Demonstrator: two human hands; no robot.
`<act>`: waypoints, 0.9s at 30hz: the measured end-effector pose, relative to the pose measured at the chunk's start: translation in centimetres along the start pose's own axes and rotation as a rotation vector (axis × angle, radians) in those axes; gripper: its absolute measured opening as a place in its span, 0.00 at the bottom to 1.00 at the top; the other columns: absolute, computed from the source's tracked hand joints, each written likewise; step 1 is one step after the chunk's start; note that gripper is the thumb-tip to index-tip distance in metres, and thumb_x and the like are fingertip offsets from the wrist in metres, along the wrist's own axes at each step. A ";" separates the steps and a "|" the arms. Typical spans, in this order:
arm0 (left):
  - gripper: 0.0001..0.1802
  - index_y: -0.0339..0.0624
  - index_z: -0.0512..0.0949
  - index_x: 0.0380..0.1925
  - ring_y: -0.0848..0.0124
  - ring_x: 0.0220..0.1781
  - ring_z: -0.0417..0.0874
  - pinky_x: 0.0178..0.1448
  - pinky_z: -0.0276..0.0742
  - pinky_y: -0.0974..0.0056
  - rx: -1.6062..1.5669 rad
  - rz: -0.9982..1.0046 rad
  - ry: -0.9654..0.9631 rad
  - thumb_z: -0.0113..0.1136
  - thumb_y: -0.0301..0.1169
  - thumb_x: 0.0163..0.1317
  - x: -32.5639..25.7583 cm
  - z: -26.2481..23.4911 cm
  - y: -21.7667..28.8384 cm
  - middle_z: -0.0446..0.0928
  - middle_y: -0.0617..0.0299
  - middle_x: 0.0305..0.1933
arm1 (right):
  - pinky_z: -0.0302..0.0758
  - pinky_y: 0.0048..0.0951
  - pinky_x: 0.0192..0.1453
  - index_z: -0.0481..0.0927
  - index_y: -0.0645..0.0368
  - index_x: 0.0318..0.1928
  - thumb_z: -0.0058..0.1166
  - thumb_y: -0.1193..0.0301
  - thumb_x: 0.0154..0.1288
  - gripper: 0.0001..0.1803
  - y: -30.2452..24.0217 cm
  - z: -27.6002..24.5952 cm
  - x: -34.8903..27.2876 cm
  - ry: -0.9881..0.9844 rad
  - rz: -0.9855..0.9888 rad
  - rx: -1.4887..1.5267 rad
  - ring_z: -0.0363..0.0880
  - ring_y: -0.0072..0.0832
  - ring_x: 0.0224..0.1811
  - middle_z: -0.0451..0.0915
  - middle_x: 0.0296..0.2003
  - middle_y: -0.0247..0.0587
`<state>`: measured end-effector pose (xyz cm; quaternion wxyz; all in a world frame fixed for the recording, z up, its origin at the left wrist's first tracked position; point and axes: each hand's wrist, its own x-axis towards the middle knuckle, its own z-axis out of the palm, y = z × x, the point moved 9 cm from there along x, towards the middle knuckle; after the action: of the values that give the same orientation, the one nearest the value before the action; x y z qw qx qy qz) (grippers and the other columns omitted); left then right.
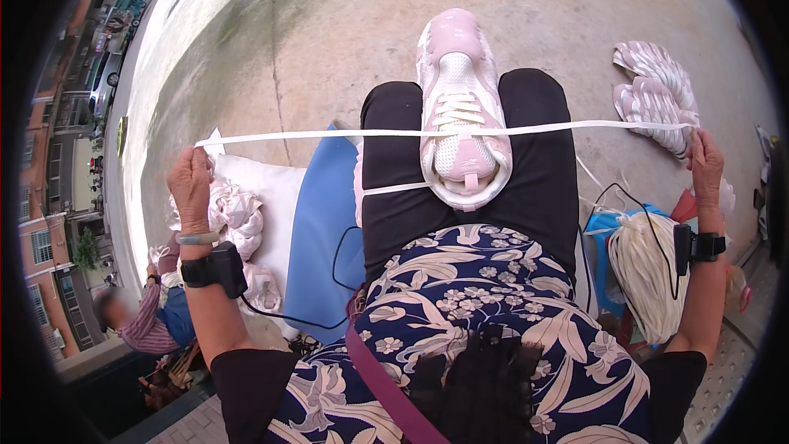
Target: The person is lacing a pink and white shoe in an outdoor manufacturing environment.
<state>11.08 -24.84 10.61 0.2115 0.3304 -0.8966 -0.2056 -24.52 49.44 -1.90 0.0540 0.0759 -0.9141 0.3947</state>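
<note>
A pink and white sneaker (pixel 458 37) lies across my lap, toe pointing away from me, with its opening toward my body. Thin white laces (pixel 457 108) run in rows over its tongue. Stretched nearly straight above the shoe is a long flat white shoelace (pixel 329 135). My left hand (pixel 191 181) pinches one end, out to the left. The other end is pinched in my right hand (pixel 705 166), far to the right. Both hands are closed and well away from the shoe. Another white strand (pixel 396 189) extends leftward from the shoe over my thigh.
To the right, several pink and white shoe pieces (pixel 657 94) lie on the concrete floor (pixel 345 49), beyond a thick bundle of white laces (pixel 651 284). At left are a blue sheet (pixel 333 214) and a crumpled pinkish-white pile (pixel 238 214). Another person (pixel 156 321) sits farther left.
</note>
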 end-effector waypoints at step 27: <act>0.12 0.43 0.70 0.27 0.85 0.13 0.65 0.16 0.58 0.79 -0.685 -0.176 -0.682 0.47 0.36 0.68 -10.5 23.8 16.8 0.71 0.68 0.18 | 0.68 0.15 0.28 0.80 0.65 0.33 0.56 0.75 0.60 0.04 -20.0 23.5 -10.1 -0.511 0.213 0.896 0.68 0.11 0.24 0.74 0.23 0.26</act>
<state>-2.38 -0.53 -3.05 -0.0159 0.2303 -0.7641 -0.6024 -11.87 19.66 -5.28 -0.2486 0.0921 -0.6422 0.7192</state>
